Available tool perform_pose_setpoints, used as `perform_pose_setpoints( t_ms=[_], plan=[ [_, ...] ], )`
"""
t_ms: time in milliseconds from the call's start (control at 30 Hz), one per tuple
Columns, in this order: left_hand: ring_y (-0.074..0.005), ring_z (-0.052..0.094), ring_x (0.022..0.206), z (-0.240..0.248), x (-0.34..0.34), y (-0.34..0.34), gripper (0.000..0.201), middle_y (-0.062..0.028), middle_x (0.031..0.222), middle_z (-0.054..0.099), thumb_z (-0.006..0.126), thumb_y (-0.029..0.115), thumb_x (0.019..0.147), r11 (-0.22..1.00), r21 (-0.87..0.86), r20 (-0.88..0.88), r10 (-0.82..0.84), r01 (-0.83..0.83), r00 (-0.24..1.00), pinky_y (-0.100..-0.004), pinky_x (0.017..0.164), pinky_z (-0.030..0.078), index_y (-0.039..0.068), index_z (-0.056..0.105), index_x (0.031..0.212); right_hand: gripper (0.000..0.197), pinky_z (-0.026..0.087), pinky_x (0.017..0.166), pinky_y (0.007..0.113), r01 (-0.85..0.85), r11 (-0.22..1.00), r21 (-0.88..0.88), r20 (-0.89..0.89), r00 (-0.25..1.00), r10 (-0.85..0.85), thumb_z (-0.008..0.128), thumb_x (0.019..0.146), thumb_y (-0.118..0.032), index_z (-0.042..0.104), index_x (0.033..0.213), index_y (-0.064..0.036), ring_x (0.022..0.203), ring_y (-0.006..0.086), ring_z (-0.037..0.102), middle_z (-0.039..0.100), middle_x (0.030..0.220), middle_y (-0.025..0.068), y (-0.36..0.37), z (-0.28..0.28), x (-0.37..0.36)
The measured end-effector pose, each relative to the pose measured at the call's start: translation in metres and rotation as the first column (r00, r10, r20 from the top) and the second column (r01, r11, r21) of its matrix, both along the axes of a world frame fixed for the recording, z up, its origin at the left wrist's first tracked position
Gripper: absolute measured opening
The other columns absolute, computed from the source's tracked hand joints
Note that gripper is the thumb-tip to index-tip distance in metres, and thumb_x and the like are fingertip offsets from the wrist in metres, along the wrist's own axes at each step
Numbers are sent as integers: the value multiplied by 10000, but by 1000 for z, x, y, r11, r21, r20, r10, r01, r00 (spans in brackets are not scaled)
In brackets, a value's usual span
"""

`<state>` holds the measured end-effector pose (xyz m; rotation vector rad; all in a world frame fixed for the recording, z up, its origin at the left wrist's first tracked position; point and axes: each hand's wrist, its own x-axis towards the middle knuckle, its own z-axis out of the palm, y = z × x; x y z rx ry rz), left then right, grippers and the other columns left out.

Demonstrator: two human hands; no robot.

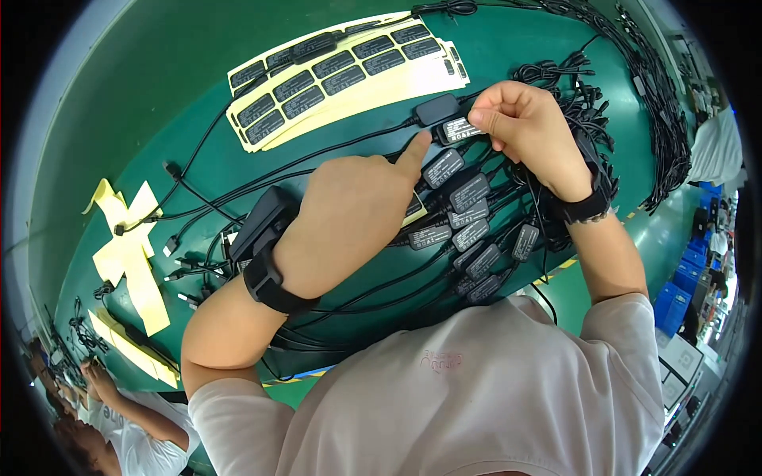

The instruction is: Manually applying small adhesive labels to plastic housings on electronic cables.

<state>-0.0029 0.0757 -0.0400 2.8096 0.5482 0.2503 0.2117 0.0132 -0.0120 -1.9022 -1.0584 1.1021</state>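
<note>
Labelled adapter on green workbench

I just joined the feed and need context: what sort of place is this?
Probably a factory assembly or labelling line. A green workbench holds rows of black power adapters with cables, sheets of dark labels on yellow backing, and another person's hand works at the same bench.
</note>
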Motion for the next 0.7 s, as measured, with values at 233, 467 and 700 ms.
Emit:
perform_pose_setpoints(
  t_ms=[233, 467, 700],
  plan=[
    [-212, 542, 487, -6, -1, 3, 399, -50, 539, 514, 616, 209, 870, 998, -53, 41, -23, 25, 999, -337, 468, 429, 44, 573, 1230, 91, 313, 405, 153, 5, 1000, 30, 90, 996, -8, 664, 867, -114, 639, 855, -28, 498, 8, 445, 578, 671, -45, 1, -12, -1],
    [-208, 539, 488, -8, -2, 2, 403, -44, 536, 506, 625, 207, 863, 999, -31, 60, -16, 18, 998, -334, 463, 426, 51, 576, 1231, 98, 301, 406, 155, 7, 1000, 21, 94, 996, -9, 671, 863, -112, 636, 859, -21, 488, 3, 426, 581, 665, -42, 1, -13, -3],
    [-208, 539, 487, -7, -1, 2, 392, -43, 535, 508, 630, 199, 859, 999, -44, 72, -12, 15, 997, -331, 462, 426, 57, 584, 1221, 93, 289, 423, 160, 13, 1000, 23, 96, 995, -15, 679, 856, -97, 636, 864, -15, 492, 1, 406, 580, 665, -44, 1, -14, 0]
  ],
)
